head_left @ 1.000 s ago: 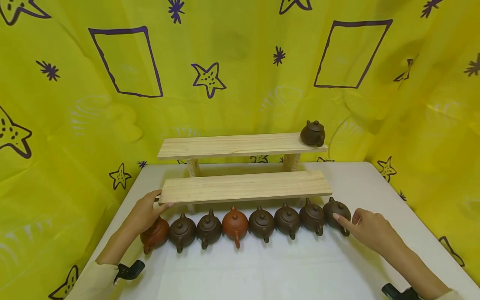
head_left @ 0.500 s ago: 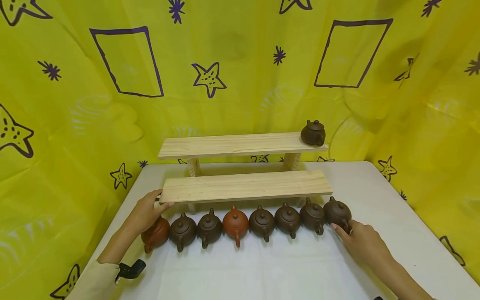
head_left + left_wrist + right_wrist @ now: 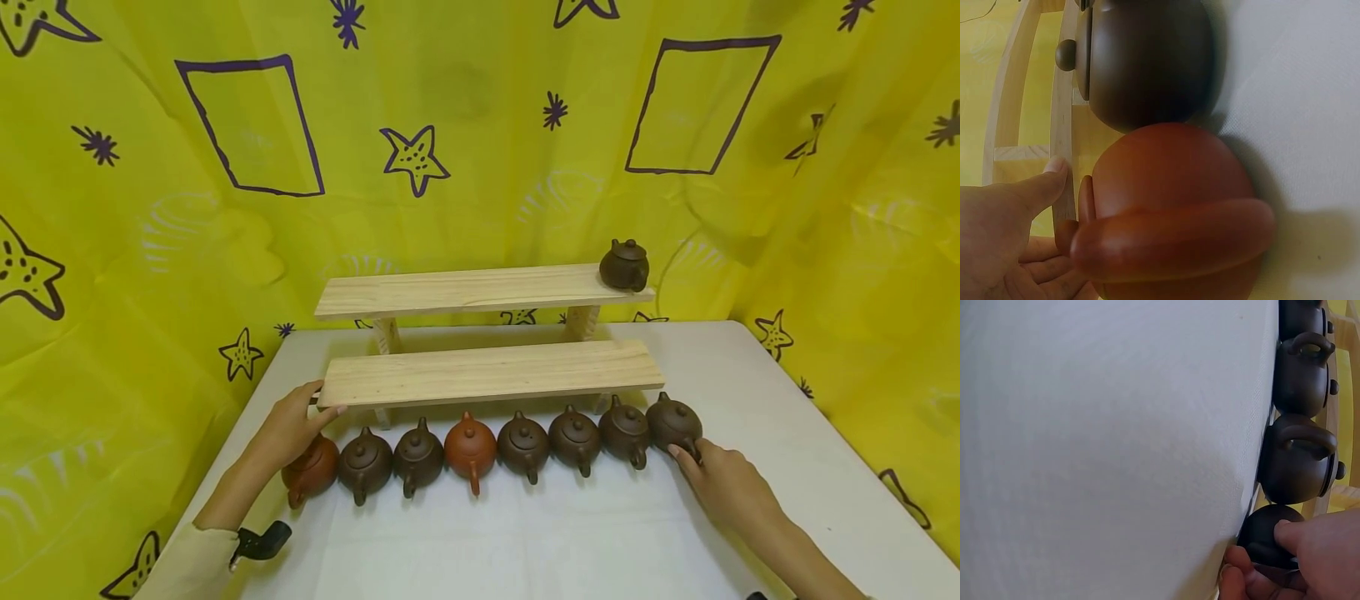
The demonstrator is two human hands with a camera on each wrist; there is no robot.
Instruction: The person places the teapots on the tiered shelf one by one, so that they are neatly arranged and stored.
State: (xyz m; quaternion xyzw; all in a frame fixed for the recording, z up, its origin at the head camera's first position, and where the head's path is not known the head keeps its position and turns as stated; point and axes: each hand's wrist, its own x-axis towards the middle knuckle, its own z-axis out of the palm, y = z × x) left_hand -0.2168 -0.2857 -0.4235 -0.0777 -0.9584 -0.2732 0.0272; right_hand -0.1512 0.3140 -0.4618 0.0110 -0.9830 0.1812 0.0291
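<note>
My right hand [image 3: 731,483] pinches the handle of a dark brown teapot [image 3: 673,417], the rightmost in a row on the white table. In the right wrist view, the thumb [image 3: 1288,536] presses that teapot's handle side, and the fingers curl beneath. My left hand [image 3: 288,425] holds the left end of the lower board of a two-tier wooden shelf [image 3: 487,372]. Its thumb [image 3: 1054,172] lies on the board's edge in the left wrist view; the other fingers are partly hidden behind a reddish-orange teapot [image 3: 1166,169]. That teapot stands under the left wrist.
Between the hands, several dark teapots [image 3: 522,443] and one orange teapot [image 3: 470,448] stand close together, handles toward me, along the shelf's front. Another dark teapot [image 3: 625,267] sits at the upper board's right end. Yellow patterned cloth [image 3: 480,150] hangs behind and at both sides.
My right hand has moved slightly left and down from beside the rightmost teapot and taken hold of its handle. The left hand stays on the shelf. The teapots look unmoved.
</note>
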